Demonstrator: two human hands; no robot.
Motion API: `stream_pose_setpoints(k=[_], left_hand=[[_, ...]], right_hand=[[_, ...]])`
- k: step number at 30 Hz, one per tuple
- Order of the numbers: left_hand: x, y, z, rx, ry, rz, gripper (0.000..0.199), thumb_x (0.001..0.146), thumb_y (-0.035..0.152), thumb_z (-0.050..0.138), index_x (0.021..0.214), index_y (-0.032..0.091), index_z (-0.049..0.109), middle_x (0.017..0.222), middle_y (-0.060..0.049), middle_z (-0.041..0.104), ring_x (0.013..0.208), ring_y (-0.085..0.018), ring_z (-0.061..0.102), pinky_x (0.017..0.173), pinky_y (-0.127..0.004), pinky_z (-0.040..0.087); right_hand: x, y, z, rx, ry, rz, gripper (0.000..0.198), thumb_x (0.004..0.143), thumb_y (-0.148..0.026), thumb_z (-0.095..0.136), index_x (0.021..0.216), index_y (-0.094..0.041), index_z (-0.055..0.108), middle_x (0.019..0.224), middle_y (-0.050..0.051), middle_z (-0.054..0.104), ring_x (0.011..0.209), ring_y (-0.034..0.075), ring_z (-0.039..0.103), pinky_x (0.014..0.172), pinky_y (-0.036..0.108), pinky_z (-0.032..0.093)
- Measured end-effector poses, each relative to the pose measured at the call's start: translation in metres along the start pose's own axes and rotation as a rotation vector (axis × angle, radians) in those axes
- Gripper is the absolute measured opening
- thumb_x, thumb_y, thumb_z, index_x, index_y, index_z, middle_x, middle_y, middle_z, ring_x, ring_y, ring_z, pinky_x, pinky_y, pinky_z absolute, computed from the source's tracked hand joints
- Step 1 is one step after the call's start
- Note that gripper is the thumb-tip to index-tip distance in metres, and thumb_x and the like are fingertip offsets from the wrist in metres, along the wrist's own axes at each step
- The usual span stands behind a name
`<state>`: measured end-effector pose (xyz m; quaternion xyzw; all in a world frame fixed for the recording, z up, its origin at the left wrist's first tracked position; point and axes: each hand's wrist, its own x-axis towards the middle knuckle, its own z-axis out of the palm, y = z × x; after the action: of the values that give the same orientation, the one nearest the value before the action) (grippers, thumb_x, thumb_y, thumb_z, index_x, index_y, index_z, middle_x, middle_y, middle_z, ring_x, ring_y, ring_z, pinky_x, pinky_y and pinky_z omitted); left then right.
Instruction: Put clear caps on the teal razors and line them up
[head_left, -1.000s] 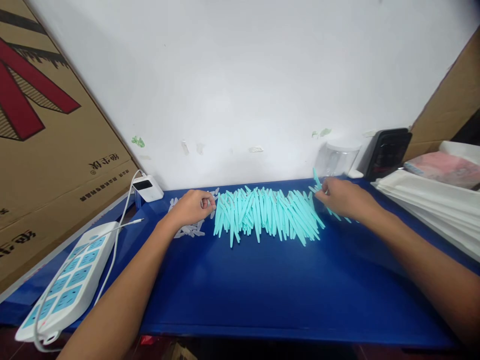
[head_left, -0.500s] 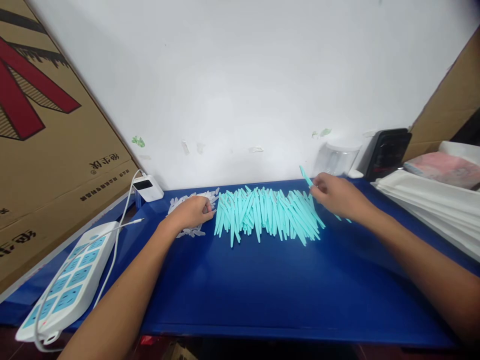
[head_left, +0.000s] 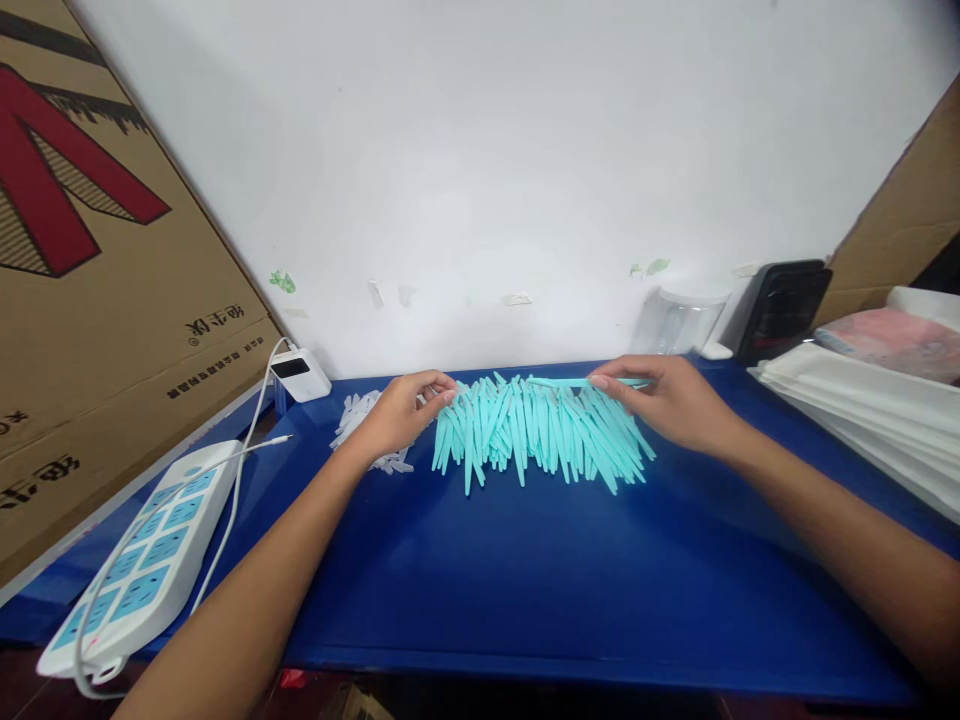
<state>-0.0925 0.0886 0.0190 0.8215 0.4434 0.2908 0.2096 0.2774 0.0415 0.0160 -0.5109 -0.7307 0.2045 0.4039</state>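
My right hand [head_left: 660, 398] pinches one slim turquoise razor-like stick [head_left: 559, 382] by its right part. The stick lies almost level, pointing left above a wide heap of similar turquoise sticks [head_left: 517, 430]. At the heap's left end, my left hand [head_left: 414, 405] has its thumb and fingertips pinched together. Whatever it holds is too small or too hidden to make out. Small translucent whitish pieces [head_left: 354, 415], shaped like short caps, lie in a pile beside and partly behind the left hand.
A white power strip [head_left: 142, 560] with a white cable and a small white device [head_left: 301, 375] stand at left by a large cardboard box [head_left: 135, 320]. A clear jar [head_left: 686, 318], a black object [head_left: 782, 308] and stacked white sheets [head_left: 847, 400] are at right on the blue table [head_left: 525, 590].
My right hand has swung its stick from steeply tilted to nearly level, pointing left. My left hand has moved right, off the whitish pile to the edge of the turquoise heap.
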Motion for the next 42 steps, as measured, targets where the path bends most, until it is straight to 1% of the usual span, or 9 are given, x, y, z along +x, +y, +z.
stream_pose_setpoints(k=[4, 11, 19, 23, 27, 33, 36, 39, 42], left_hand=[[-0.003, 0.014, 0.016, -0.197, 0.012, -0.017, 0.033, 0.096, 0.048, 0.068, 0.107, 0.019, 0.079, 0.098, -0.007, 0.079, 0.077, -0.017, 0.069, 0.067, -0.028, 0.055], [-0.010, 0.030, 0.030, -0.218, -0.002, -0.015, 0.026, 0.093, 0.044, 0.073, 0.099, 0.021, 0.084, 0.093, -0.006, 0.082, 0.075, -0.017, 0.070, 0.064, -0.028, 0.056], [-0.011, 0.031, 0.032, -0.215, 0.001, -0.006, 0.025, 0.093, 0.044, 0.074, 0.098, 0.022, 0.085, 0.092, -0.005, 0.083, 0.076, -0.017, 0.071, 0.065, -0.027, 0.056], [-0.012, 0.032, 0.031, -0.208, -0.005, -0.001, 0.025, 0.093, 0.045, 0.073, 0.097, 0.023, 0.085, 0.095, -0.005, 0.083, 0.075, -0.017, 0.071, 0.065, -0.028, 0.057], [-0.014, 0.037, 0.034, -0.211, -0.001, -0.005, 0.027, 0.093, 0.048, 0.073, 0.096, 0.024, 0.085, 0.090, -0.005, 0.082, 0.076, -0.019, 0.072, 0.064, -0.030, 0.057], [-0.020, 0.043, 0.051, -0.407, 0.049, -0.057, 0.028, 0.085, 0.048, 0.083, 0.095, 0.021, 0.084, 0.084, -0.006, 0.081, 0.065, -0.017, 0.070, 0.061, -0.032, 0.061], [-0.023, 0.044, 0.054, -0.471, 0.060, -0.064, 0.036, 0.084, 0.049, 0.084, 0.104, 0.019, 0.081, 0.083, -0.007, 0.081, 0.063, -0.018, 0.071, 0.062, -0.033, 0.062], [-0.024, 0.045, 0.052, -0.362, 0.059, -0.003, 0.044, 0.088, 0.052, 0.080, 0.118, 0.021, 0.076, 0.084, -0.006, 0.082, 0.066, -0.019, 0.074, 0.065, -0.032, 0.061], [-0.022, 0.043, 0.046, -0.109, 0.159, 0.069, 0.049, 0.094, 0.052, 0.073, 0.132, 0.023, 0.068, 0.092, -0.004, 0.082, 0.072, -0.018, 0.073, 0.069, -0.030, 0.058]], right_hand=[[-0.005, -0.011, 0.007, 0.093, -0.059, 0.016, 0.045, 0.090, -0.066, 0.069, 0.095, -0.023, 0.082, 0.094, 0.006, 0.079, 0.065, 0.016, 0.061, 0.058, 0.030, 0.052], [-0.011, -0.015, 0.014, 0.130, -0.155, -0.020, 0.045, 0.092, -0.066, 0.067, 0.096, -0.024, 0.082, 0.095, 0.007, 0.078, 0.069, 0.017, 0.060, 0.057, 0.030, 0.050], [-0.011, -0.015, 0.014, 0.151, -0.136, -0.001, 0.040, 0.091, -0.064, 0.071, 0.096, -0.025, 0.083, 0.089, 0.005, 0.076, 0.065, 0.015, 0.055, 0.055, 0.029, 0.048], [-0.011, -0.015, 0.014, 0.135, -0.140, -0.018, 0.043, 0.091, -0.066, 0.068, 0.095, -0.025, 0.083, 0.092, 0.006, 0.077, 0.070, 0.018, 0.060, 0.055, 0.029, 0.049], [-0.013, -0.019, 0.019, 0.153, -0.148, -0.034, 0.046, 0.090, -0.067, 0.069, 0.093, -0.023, 0.083, 0.090, 0.008, 0.077, 0.071, 0.019, 0.062, 0.056, 0.030, 0.050], [-0.021, -0.029, 0.033, 0.222, -0.140, -0.027, 0.041, 0.092, -0.062, 0.068, 0.091, -0.024, 0.082, 0.088, 0.008, 0.075, 0.069, 0.019, 0.063, 0.056, 0.031, 0.054], [-0.024, -0.035, 0.035, 0.201, -0.163, -0.038, 0.037, 0.095, -0.057, 0.066, 0.090, -0.024, 0.082, 0.086, 0.007, 0.075, 0.066, 0.018, 0.063, 0.058, 0.033, 0.056], [-0.025, -0.037, 0.034, 0.120, -0.147, -0.103, 0.032, 0.096, -0.051, 0.065, 0.087, -0.024, 0.081, 0.085, 0.007, 0.077, 0.073, 0.021, 0.068, 0.064, 0.035, 0.057], [-0.022, -0.030, 0.026, -0.026, -0.032, -0.204, 0.027, 0.096, -0.045, 0.063, 0.087, -0.025, 0.079, 0.086, 0.007, 0.077, 0.075, 0.023, 0.069, 0.065, 0.035, 0.055]])
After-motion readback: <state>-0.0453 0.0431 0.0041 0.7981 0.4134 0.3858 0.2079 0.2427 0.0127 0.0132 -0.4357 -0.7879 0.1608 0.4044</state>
